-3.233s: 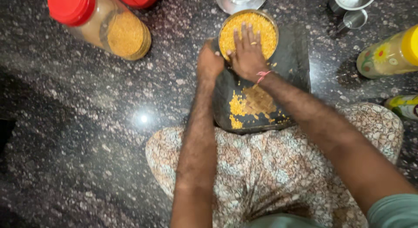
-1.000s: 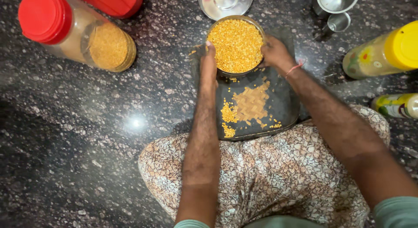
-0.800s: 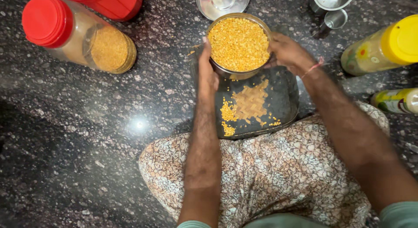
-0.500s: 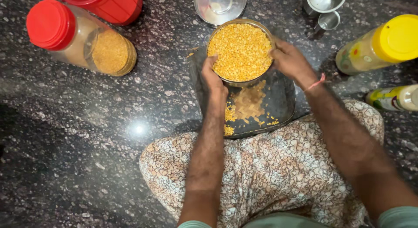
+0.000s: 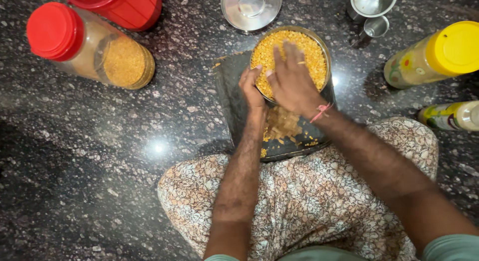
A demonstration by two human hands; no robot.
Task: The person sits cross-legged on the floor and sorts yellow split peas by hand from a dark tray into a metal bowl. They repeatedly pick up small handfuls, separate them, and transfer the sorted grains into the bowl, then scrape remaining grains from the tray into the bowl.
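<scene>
A round steel container full of yellow split lentils stands on the far end of a dark rectangular tray. My left hand grips the container's near-left rim. My right hand lies flat on top of the lentils, fingers spread and pointing away from me, a red thread around its wrist. A small heap of spilled lentils lies on the tray below my hands, partly hidden by my forearms.
On the black speckled stone floor lie a clear red-lidded jar holding some lentils, a red jar, a steel lid, two steel cups, a yellow-capped bottle and another bottle. My patterned knee touches the tray.
My right hand left the container's right rim and came down flat on the lentils. My left hand stays at the left rim. The camera moved closer.
</scene>
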